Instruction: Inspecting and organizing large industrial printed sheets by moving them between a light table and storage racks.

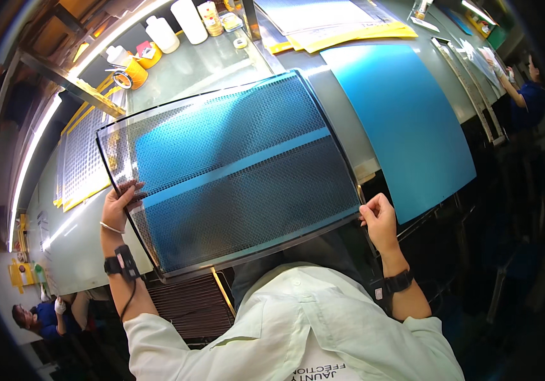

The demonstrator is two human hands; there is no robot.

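Note:
A large, thin, see-through sheet (234, 152) with a fine dark grid pattern and a dark border spans the middle of the view, tilted in front of my body. Blue shows through it, with a plain blue band across its middle. My left hand (122, 200) is closed on its left edge, thumb on top and fingertips showing through the clear margin. At the lower right edge, my right hand (379, 216) pinches the border between thumb and curled fingers. Just right of it, a plain blue sheet (406, 127) lies across the table, reaching past the front edge.
Yellow-edged sheets (349, 28) are stacked at the back, and another yellow-framed grid sheet (88, 146) lies left. White bottles (161, 35) and an orange tape roll (136, 73) stand behind. A metal rail (469, 89) lies right. Co-workers sit far right (526, 95) and lower left (47, 317).

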